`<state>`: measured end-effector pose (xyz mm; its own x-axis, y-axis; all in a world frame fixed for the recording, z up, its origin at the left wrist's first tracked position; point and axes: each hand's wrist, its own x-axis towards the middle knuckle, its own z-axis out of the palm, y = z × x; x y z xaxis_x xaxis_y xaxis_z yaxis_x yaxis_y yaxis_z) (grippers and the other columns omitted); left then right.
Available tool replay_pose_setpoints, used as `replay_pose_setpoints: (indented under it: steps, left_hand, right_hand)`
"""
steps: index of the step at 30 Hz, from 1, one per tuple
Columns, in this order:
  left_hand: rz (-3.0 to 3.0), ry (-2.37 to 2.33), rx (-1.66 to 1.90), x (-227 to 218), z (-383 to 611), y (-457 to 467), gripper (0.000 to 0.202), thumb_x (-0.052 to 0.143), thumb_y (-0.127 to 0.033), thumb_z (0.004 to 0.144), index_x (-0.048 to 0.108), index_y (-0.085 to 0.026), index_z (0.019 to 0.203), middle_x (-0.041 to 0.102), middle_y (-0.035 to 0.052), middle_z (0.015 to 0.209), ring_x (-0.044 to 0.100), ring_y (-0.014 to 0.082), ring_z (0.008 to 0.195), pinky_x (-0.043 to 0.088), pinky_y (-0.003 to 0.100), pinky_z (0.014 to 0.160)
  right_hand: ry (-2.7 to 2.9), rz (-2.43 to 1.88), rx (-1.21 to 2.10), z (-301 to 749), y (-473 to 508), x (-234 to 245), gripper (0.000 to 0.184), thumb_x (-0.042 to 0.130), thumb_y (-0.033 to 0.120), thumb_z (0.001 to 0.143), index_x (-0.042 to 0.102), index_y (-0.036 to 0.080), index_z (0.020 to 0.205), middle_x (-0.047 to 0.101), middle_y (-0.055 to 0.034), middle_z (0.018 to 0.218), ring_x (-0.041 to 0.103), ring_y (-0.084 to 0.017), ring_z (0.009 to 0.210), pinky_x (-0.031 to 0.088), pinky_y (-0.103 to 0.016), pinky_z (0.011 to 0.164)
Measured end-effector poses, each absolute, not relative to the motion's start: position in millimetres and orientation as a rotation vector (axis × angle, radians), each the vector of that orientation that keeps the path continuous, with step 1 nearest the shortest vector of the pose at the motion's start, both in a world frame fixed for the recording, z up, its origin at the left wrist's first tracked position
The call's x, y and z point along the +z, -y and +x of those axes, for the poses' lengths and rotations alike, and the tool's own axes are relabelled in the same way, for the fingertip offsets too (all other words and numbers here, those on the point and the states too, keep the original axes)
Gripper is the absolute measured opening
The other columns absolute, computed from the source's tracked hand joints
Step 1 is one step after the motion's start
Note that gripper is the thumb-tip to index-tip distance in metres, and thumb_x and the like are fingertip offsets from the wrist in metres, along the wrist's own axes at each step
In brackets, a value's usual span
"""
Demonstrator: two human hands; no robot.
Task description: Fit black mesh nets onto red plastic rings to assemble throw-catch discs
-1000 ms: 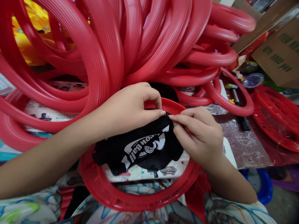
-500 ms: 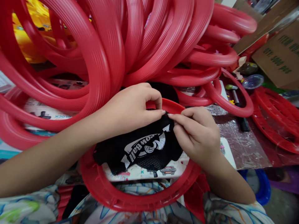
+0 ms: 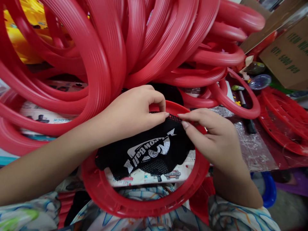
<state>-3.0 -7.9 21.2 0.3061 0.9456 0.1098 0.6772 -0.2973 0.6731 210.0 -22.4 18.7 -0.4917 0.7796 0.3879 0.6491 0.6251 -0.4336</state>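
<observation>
Black net [image 3: 146, 154], one piece, lies across the far and middle part of one flat red ring [image 3: 144, 209], between two bare hands. Behind it is the biggest thing, a heap of thick red rings [image 3: 96, 64], more than ten in count, with ribbed lines along their surface. One brown carton [image 3: 286, 57] stands at the right, and on it is written in green "QTY: 5000 pcs", with the word "ITEM" above. Below this carton are at least two flat red rings [image 3: 266, 118]. The net is dark and with small holes, its lower edge is uneven, and in white print it carries the word "Ball", with the letters "row" before it, and two ribbon ends. Under it is white printed sheeting [image 3: 138, 183] showing pictures of toy guns. The left hand [image 3: 139, 106] pinches the net's upper edge by thumb and bent forefinger, at the rim. The right hand [image 3: 214, 134] has thumb and forefinger at the same edge, further right; whether they grip it, I cannot tell from this angle. One small yellow piece [image 3: 238, 103] lies near the heap.
</observation>
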Motion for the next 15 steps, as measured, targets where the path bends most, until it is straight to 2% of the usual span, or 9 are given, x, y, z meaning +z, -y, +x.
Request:
replay_pose_setpoints:
  steps: [6,10,15]
  left_hand:
    - [2.055,-1.467,0.675,21.8,-2.8,8.3,0.015,0.059,-0.031,0.077,0.068,-0.02,0.072,0.06,-0.0023,0.076,0.055,0.0114,0.071,0.038,0.026,0.067]
    - [2.033,-1.49,0.671,21.3,-2.7,8.6,0.013,0.06,-0.031,0.076,0.068,-0.021,0.071,0.058,-0.0032,0.074,0.054,0.01,0.068,0.038,0.025,0.066]
    - [1.992,-1.485,0.653,21.4,-2.3,8.9,0.013,0.061,-0.031,0.076,0.068,-0.022,0.071,0.059,-0.0031,0.078,0.055,0.0104,0.07,0.039,0.026,0.066]
  right_hand:
    - [2.079,-1.279,0.623,216.8,20.7,22.7,0.024,0.069,0.018,0.082,0.07,0.022,0.106,0.072,0.0025,0.09,0.066,-0.009,0.078,0.052,-0.018,0.066]
    - [2.095,-1.297,0.563,215.9,20.5,22.1,0.024,0.071,0.016,0.08,0.07,0.02,0.103,0.07,0.0038,0.082,0.062,-0.007,0.071,0.049,-0.016,0.062]
    - [2.131,-1.308,0.476,214.5,21.1,22.9,0.024,0.069,0.015,0.08,0.069,0.019,0.104,0.069,0.0023,0.079,0.061,-0.009,0.068,0.05,-0.021,0.064]
